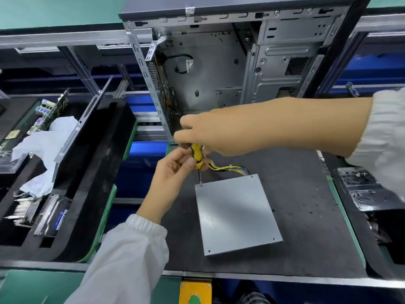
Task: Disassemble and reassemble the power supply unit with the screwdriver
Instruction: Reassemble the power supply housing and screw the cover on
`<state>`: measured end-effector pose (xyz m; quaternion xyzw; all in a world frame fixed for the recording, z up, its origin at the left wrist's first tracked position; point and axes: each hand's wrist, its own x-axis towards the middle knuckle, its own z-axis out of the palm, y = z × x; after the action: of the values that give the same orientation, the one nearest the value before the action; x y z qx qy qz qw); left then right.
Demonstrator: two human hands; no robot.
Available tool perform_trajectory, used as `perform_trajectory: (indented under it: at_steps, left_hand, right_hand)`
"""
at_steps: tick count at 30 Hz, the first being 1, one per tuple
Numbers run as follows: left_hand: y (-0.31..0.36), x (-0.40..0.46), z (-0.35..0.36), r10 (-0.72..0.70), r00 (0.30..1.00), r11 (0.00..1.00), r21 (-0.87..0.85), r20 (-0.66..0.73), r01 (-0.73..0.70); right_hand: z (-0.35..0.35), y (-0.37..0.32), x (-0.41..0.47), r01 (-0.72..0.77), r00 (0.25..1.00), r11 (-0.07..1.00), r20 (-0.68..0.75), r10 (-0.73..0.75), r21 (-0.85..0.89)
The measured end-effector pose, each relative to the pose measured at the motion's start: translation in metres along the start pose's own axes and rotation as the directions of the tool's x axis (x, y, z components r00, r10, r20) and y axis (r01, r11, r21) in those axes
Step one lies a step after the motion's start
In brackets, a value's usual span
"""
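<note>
The grey metal power supply unit (pixel 235 212) lies flat on the dark work mat (pixel 306 216), its yellow and black cable bundle (pixel 230 167) leading off from its far edge. A screwdriver (pixel 196 155) with a yellow and black handle stands upright, its tip on the screw at the unit's far left corner. My right hand (pixel 210 133) grips the top of the handle from above. My left hand (pixel 173 170) pinches the lower handle from the left. A second screw (pixel 252 177) shows at the far right corner.
An open, empty computer case (pixel 230 69) stands upright just behind the mat. A black foam tray (pixel 92 172) at the left holds circuit boards, a drive and white wrapping. More bagged parts (pixel 359 189) lie at the right. A yellow box with a green button (pixel 195 292) sits at the near edge.
</note>
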<state>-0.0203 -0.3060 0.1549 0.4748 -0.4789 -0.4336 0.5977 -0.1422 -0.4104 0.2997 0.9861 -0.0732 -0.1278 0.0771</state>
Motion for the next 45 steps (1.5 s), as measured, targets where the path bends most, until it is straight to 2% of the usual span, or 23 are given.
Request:
perform_trajectory:
  at_steps: [3, 6, 8, 10, 11, 12, 14, 16, 19, 22, 24, 27, 30, 34, 36, 38, 40, 41, 42, 45]
  left_hand:
    - [0.000, 0.000, 0.006, 0.012, 0.995, 1.000, -0.024, 0.102, -0.009]
    - [-0.004, 0.001, 0.016, 0.032, 0.999, 0.995, -0.093, -0.043, -0.036]
    - [-0.006, 0.001, 0.017, 0.002, 0.998, 0.995, -0.101, -0.061, -0.008]
    - [-0.005, 0.000, 0.011, -0.011, 1.000, 0.997, -0.074, -0.009, 0.010]
    - [-0.006, -0.001, 0.009, -0.008, 1.000, 0.999, -0.046, 0.015, 0.009]
    - [-0.005, -0.001, 0.009, -0.014, 0.999, 0.999, -0.032, 0.034, 0.016]
    - [-0.006, -0.002, 0.014, -0.025, 0.999, 0.997, -0.066, 0.029, 0.027]
    - [-0.011, -0.002, 0.021, -0.026, 0.998, 0.993, -0.113, -0.054, 0.019]
    - [-0.015, -0.003, 0.020, -0.038, 0.991, 0.993, -0.117, -0.127, 0.023]
    - [-0.015, -0.003, 0.011, -0.050, 0.998, 0.995, -0.093, -0.049, 0.045]
    - [-0.018, -0.005, 0.011, -0.059, 0.998, 0.992, -0.110, 0.017, 0.061]
    - [-0.019, -0.004, 0.013, -0.081, 0.997, 0.976, -0.200, 0.003, 0.080]
    - [-0.015, 0.001, 0.017, -0.086, 0.996, 0.978, -0.190, 0.014, 0.087]
    - [-0.007, 0.018, 0.053, -0.086, 0.995, 0.974, -0.205, 0.042, 0.093]
    - [-0.004, 0.027, 0.071, -0.039, 0.995, 0.991, -0.125, 0.096, 0.051]
    - [-0.009, 0.033, 0.080, -0.002, 0.989, 0.987, 0.161, 0.148, -0.022]
    - [-0.022, 0.034, 0.080, 0.027, 0.983, 0.871, 0.477, 0.182, -0.113]
    - [-0.029, 0.032, 0.081, 0.023, 0.979, 0.807, 0.574, 0.201, -0.137]
    - [-0.034, 0.030, 0.084, 0.010, 0.980, 0.776, 0.616, 0.200, -0.134]
    - [-0.041, 0.027, 0.092, 0.013, 0.989, 0.786, 0.610, 0.147, -0.101]
  right_hand:
    - [0.002, -0.006, 0.003, -0.088, 0.992, 0.980, -0.107, 0.069, -0.180]
    - [0.000, -0.010, 0.001, -0.172, 0.975, 0.951, -0.185, 0.127, -0.256]
    - [0.001, -0.007, -0.001, -0.116, 0.988, 0.979, -0.116, 0.097, -0.167]
    - [-0.001, -0.007, -0.001, 0.039, 0.999, 0.998, 0.009, -0.038, -0.040]
    - [-0.001, -0.008, 0.000, 0.092, 0.995, 0.994, 0.031, -0.091, -0.054]
    - [-0.001, -0.010, 0.000, 0.090, 0.996, 0.992, 0.029, -0.087, -0.094]
    - [0.003, -0.015, 0.001, -0.023, 0.999, 0.989, -0.032, 0.019, -0.148]
    - [0.007, -0.017, 0.000, -0.133, 0.989, 0.977, -0.086, 0.120, -0.167]
    - [0.009, -0.012, -0.001, -0.078, 0.994, 0.990, -0.086, 0.068, -0.116]
    - [0.011, -0.001, -0.002, 0.009, 1.000, 1.000, -0.005, -0.009, -0.015]
    - [0.011, 0.000, -0.003, 0.020, 0.998, 0.996, -0.049, -0.025, -0.091]
    - [0.006, -0.004, 0.001, 0.039, 0.997, 0.983, -0.056, -0.050, -0.179]
    - [0.000, -0.003, 0.003, 0.000, 1.000, 0.984, -0.012, -0.002, -0.177]
    - [0.000, 0.005, -0.021, -0.058, 0.998, 0.958, 0.014, 0.065, -0.281]
    - [0.001, 0.017, -0.046, -0.122, 0.990, 0.954, 0.038, 0.138, -0.275]
    - [0.006, 0.034, -0.072, -0.195, 0.973, 0.959, 0.081, 0.215, -0.207]
    - [0.013, 0.049, -0.097, -0.259, 0.959, 0.959, 0.091, 0.270, -0.116]
    - [0.017, 0.054, -0.105, -0.276, 0.954, 0.957, 0.092, 0.284, -0.089]
    - [0.020, 0.056, -0.110, -0.283, 0.953, 0.956, 0.090, 0.289, -0.076]
    - [0.032, 0.058, -0.115, -0.277, 0.956, 0.959, 0.085, 0.282, -0.059]
